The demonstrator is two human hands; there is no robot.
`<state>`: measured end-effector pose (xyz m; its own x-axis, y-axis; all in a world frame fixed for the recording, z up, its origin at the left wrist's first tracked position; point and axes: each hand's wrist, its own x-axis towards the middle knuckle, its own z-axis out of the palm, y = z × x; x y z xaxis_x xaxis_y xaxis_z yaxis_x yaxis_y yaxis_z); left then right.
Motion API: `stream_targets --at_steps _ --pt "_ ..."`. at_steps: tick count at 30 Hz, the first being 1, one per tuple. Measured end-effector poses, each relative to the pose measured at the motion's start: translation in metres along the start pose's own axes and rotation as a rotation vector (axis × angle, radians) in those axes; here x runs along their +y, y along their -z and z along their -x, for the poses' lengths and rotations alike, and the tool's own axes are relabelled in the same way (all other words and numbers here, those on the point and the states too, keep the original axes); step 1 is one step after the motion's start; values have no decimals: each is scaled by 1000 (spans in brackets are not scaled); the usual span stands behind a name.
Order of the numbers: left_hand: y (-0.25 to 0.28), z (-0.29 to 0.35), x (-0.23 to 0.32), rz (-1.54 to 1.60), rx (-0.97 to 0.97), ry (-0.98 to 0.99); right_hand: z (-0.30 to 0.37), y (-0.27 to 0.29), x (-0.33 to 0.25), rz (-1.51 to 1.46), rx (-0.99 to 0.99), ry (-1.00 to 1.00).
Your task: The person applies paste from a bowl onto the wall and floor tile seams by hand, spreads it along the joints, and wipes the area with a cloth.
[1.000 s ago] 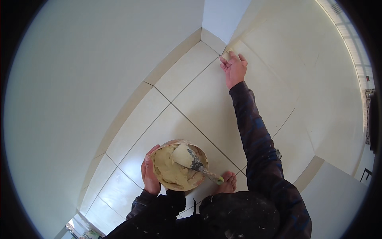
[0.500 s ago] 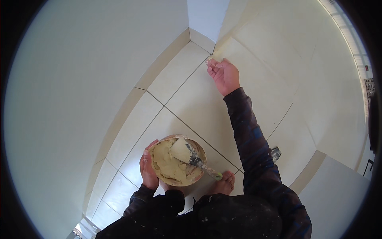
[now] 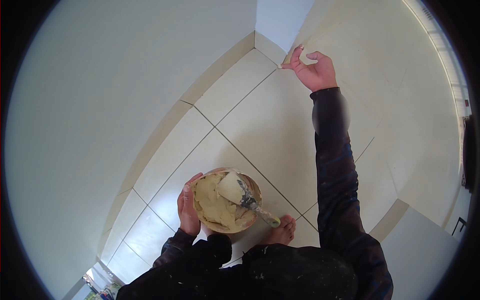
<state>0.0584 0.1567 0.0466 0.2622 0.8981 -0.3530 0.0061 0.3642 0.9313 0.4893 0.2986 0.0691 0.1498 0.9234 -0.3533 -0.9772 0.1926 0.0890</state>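
White wall (image 3: 100, 125), pale tiled floor (image 3: 267, 117)

At seven o'clock the left hand (image 3: 188, 215) grips the paste bucket (image 3: 256, 189), nearer six, scraper (image 3: 246, 198) inside; at half past one the right hand (image 3: 316, 74), loosely spread, is beside the skirting (image 3: 270, 46) corner.

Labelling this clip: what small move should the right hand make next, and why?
Probably a light fingertip stroke along the baseboard corner: the right hand is there, its fingertips look pale-smeared, the left hand holds the bucket, and the scraper lies in the paste.
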Motion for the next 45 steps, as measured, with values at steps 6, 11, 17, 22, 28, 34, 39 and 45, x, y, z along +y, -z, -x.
stream_targets --at_steps 6,11,17,22,28,34,39,45 --pt "-6 -2 -1 11 -13 -6 16 -3 -6 -166 -56 8" --pt "-7 -3 0 -44 -2 -10 33 -10 4 -281 -83 6" --pt "-5 -3 -2 -45 -4 -23 44 34 -12 -86 -212 205" --pt "-4 -2 1 -59 11 -30 36 43 14 -49 -14 98" --pt "-3 3 -5 -48 18 -18 20 68 27 7 -200 216" --pt "6 23 -3 14 79 -10 5 66 43 505 95 744" --pt "10 42 -5 65 152 -15 -29 65 -92 1526 166 1212" --pt "33 58 -6 9 215 -10 -47 56 -77 2246 -122 797"
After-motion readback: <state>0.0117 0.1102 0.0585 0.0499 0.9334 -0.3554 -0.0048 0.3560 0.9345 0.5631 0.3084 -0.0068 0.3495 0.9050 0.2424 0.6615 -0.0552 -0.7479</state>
